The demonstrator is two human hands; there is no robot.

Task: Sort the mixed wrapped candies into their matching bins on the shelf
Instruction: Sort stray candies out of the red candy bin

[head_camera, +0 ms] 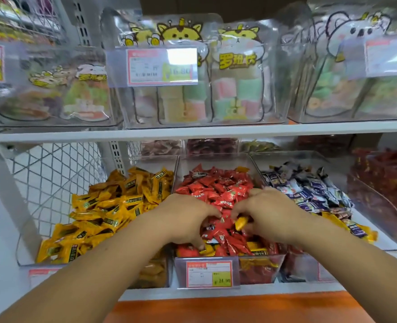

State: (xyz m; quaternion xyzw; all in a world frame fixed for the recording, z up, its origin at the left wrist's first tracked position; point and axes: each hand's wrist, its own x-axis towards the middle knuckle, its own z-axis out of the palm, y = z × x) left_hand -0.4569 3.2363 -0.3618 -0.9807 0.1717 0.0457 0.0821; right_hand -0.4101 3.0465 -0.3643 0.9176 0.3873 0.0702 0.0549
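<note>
Over the red-candy bin, my right hand is pinching a yellow candy; the yellow-candy bin is lying at frame left, beyond my curled left hand, grip unclear.

Yellow candies w/ black labels; red candies; navy/white candies; orange ledge; price tag red/yellow.

2 forearms extended, left hand curled downward, right hand pinching yellow candy

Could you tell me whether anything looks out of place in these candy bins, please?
Yellow candies lie mixed into the red candy bin near its front, and others in the dark-blue candy bin at right. The right hand pinches one yellow candy.
</note>
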